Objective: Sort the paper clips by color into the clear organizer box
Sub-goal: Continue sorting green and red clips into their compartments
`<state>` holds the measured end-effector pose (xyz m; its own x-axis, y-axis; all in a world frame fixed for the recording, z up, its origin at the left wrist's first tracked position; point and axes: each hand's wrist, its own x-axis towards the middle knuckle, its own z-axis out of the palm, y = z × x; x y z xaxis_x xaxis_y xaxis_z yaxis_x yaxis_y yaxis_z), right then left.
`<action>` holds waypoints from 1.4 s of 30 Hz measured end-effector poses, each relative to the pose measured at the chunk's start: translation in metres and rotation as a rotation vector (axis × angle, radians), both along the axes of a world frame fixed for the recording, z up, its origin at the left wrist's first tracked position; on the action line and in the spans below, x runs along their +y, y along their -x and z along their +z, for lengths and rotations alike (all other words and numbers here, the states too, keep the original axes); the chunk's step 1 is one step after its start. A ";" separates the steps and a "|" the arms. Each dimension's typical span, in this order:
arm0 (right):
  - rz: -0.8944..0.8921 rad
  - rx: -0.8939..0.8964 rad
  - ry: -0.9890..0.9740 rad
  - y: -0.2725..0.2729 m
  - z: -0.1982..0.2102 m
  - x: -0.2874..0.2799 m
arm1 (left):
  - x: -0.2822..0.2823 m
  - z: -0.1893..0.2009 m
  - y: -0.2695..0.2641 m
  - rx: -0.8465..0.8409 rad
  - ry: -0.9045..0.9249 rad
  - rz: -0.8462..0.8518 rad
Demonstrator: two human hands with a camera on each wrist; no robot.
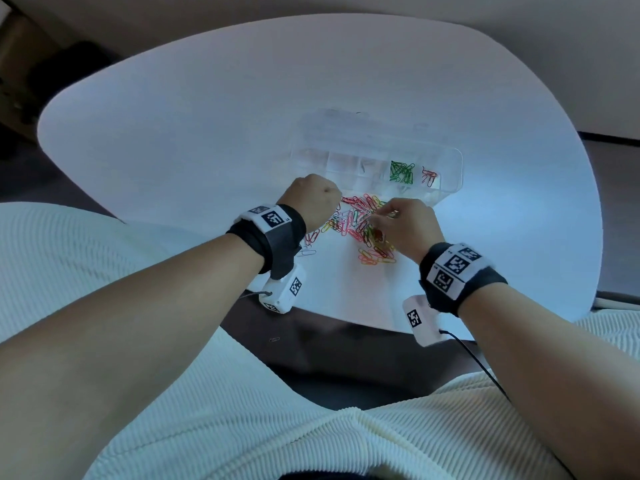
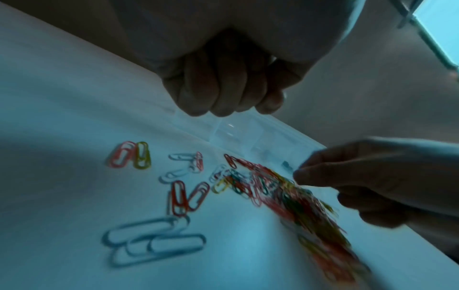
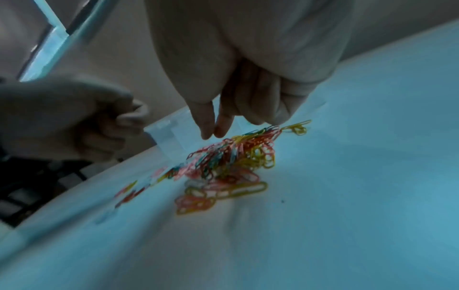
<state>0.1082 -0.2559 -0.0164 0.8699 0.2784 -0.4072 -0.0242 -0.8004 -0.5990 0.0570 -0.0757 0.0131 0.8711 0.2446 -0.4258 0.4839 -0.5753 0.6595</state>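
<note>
Here, your left hand point(image 1: 313, 199) was curled into a fist above the clip pile's point(image 1: 360, 223) left edge; any clip inside was hidden. Your right hand point(image 1: 405, 225) reached into the pile, thumb and forefinger nearly touching. The box point(image 1: 450, 174) lay just beyond the pile.

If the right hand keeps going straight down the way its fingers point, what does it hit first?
Most likely the pile of mixed paper clips. The right hand has thumb and forefinger aimed down just above the pile's far edge, near the clear organizer box. Depth is unclear, so it may touch the table beside the box instead.
</note>
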 end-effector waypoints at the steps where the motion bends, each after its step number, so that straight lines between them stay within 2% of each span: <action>1: 0.033 -0.016 0.037 0.003 -0.001 0.001 | -0.005 -0.002 0.002 0.005 -0.020 -0.041; 6: 0.127 -0.115 0.188 0.010 -0.004 0.002 | -0.031 -0.011 0.010 0.009 -0.208 -0.221; 11: 0.063 -0.061 0.116 0.011 -0.006 0.002 | -0.045 -0.025 0.010 0.030 -0.302 -0.330; 19: -0.010 -0.031 0.006 0.005 -0.008 -0.002 | -0.047 -0.038 0.010 0.053 -0.308 -0.262; 25: -0.302 0.160 -0.284 -0.007 0.003 -0.009 | -0.036 -0.032 0.003 0.039 -0.276 -0.230; 30: -0.426 0.311 -0.382 -0.011 0.005 -0.015 | -0.043 -0.027 0.003 0.039 -0.332 -0.241; 36: -0.431 0.325 -0.399 -0.012 0.007 -0.014 | -0.043 -0.028 0.005 0.031 -0.454 -0.367; 42: -0.420 0.314 -0.389 -0.013 0.007 -0.014 | -0.033 -0.021 0.007 0.039 -0.529 -0.392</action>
<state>0.1208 -0.2698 -0.0090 0.7928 0.1187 -0.5979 -0.5091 -0.4105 -0.7565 0.0503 -0.1088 -0.0080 0.9245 0.0968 -0.3686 0.1901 -0.9554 0.2259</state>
